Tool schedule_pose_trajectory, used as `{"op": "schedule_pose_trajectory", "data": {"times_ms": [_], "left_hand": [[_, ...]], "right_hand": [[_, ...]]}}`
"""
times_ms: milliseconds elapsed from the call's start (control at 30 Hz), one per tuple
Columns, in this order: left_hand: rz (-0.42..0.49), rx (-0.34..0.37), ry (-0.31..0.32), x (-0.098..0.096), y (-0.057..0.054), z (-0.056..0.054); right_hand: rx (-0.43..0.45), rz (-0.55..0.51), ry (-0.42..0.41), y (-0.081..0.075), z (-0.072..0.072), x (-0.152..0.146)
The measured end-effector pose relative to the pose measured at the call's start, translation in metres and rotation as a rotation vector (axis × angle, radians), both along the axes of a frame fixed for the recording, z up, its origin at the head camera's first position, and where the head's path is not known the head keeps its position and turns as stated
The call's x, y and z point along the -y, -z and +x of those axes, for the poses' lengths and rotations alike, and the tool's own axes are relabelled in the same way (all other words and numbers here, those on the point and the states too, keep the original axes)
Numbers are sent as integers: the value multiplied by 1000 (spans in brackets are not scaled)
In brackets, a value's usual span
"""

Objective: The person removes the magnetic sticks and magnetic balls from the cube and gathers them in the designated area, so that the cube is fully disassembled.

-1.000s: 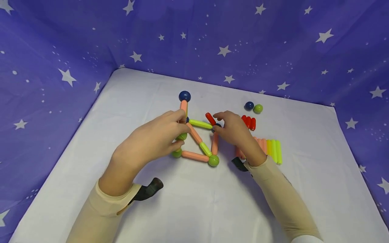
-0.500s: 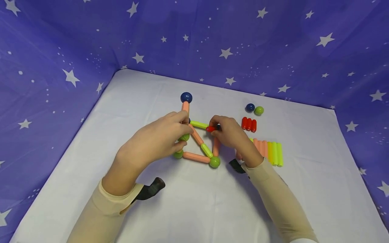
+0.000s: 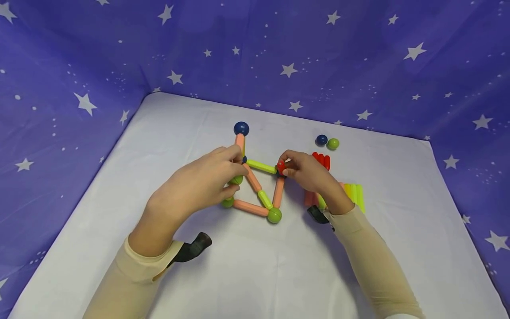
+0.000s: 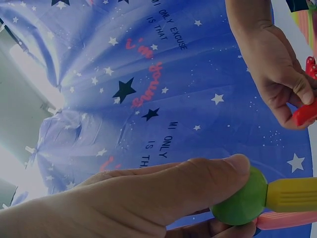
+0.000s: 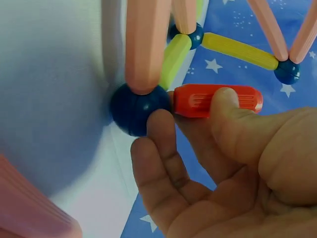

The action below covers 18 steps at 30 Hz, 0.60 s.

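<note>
A frame of salmon and yellow-green magnetic rods joined by balls stands on the white table, with a green ball at its near right corner and a blue ball at its top. My left hand pinches another green ball of the frame between thumb and fingers. In my right hand, thumb and forefinger grip a short red rod. One end of this rod is right at a blue corner ball, which two other fingertips touch. From the head view, the left hand hides part of the frame.
Behind the right hand lie a loose blue ball and green ball. Several short red rods are grouped nearer, then a row of salmon and yellow-green rods, partly hidden by the right wrist. A purple star-print cloth walls the table.
The red rod has turned in my right hand, from sticking up and leftward to pointing toward the head camera, close against the blue corner ball. My left hand keeps its hold.
</note>
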<state>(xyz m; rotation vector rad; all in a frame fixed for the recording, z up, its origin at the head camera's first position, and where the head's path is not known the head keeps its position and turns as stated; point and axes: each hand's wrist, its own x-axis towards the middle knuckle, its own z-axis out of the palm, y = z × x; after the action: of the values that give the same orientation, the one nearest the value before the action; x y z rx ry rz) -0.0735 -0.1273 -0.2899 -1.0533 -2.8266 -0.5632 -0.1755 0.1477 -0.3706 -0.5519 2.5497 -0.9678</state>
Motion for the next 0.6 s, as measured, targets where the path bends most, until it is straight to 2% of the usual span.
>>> {"op": "schedule_pose_trajectory", "data": {"times_ms": [100,200,267,400,500,600], "left_hand": [[1,-4,2,1,0,0],[-4,5,6,1,1,-1],[-5,14,7,2,1,-1],[-6,24,9,5,-1,-2],[-4,14,12,8,-1,-2],[7,2,20,8,-1,-2]], "right_hand": [[31,-16,46,-4,-1,-2],[12,-1,143,-9,-6,-13],[-38,60,234,-13,-12,-27],[-101,258,393,-20,-23,-60],[-73,378,459,-20,-30,-81],[-9,457,480,-16,-35,-96]]}}
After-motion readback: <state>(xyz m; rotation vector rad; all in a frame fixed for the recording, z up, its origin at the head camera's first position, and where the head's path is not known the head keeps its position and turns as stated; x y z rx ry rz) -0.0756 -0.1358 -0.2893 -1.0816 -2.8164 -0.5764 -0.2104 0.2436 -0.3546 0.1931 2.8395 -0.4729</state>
